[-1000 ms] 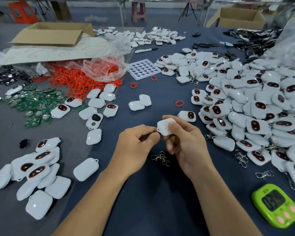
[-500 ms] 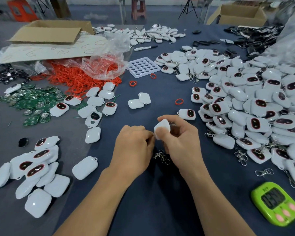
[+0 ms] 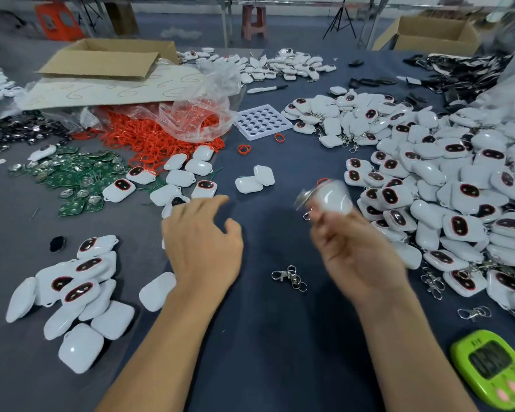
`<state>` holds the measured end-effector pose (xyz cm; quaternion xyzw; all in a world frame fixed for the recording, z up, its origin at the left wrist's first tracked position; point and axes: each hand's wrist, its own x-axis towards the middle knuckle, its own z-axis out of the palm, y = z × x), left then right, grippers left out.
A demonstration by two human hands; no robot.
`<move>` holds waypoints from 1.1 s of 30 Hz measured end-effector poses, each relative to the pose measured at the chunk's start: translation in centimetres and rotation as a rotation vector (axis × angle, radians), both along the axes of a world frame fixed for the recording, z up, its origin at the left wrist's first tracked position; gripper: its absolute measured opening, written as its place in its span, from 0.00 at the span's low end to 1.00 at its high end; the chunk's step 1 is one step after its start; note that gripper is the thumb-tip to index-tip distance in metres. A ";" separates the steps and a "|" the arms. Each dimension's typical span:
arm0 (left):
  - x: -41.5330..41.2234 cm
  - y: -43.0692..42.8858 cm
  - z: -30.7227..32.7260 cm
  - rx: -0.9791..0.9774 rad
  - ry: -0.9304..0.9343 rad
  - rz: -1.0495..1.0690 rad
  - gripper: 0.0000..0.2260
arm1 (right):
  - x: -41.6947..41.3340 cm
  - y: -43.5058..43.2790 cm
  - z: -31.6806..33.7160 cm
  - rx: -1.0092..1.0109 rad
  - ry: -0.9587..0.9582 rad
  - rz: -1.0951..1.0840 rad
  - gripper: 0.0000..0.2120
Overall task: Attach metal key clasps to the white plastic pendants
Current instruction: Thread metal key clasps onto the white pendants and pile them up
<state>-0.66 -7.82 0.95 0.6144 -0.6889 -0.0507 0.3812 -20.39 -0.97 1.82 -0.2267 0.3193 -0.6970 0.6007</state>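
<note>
A white pendant (image 3: 333,197) with a small metal clasp (image 3: 306,216) hanging from it is held in the blurry right hand (image 3: 357,251) beside the big pile of pendants (image 3: 458,188), and the left hand (image 3: 202,242) is spread wide over the dark surface (image 3: 265,337).

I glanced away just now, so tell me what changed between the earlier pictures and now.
The hands parted. The left hand let go and swung left, fingers spread, above the loose pendants. The right hand carried the white pendant, a clasp dangling from it, up and right toward the big pile; blur hides its grip. The spare clasps and green timer stayed put.
</note>
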 end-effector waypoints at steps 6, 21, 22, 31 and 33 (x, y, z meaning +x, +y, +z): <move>1.7 -1.8 -0.8 0.330 -0.092 0.124 0.33 | -1.9 0.4 -0.3 -0.179 -0.148 0.079 0.38; -0.1 -0.5 -0.8 0.096 0.140 -0.195 0.34 | 0.7 -0.1 -0.8 0.062 0.275 0.093 0.17; -0.2 -0.5 -0.8 0.085 0.164 -0.205 0.34 | 0.7 -0.1 -0.9 0.062 0.285 0.096 0.17; -1.7 0.2 -0.4 0.337 0.924 -0.477 0.33 | 3.2 0.0 -1.1 0.110 0.895 0.036 0.26; -2.2 0.6 -0.3 0.302 0.979 -0.524 0.31 | 3.9 0.1 -1.2 0.134 1.017 0.030 0.29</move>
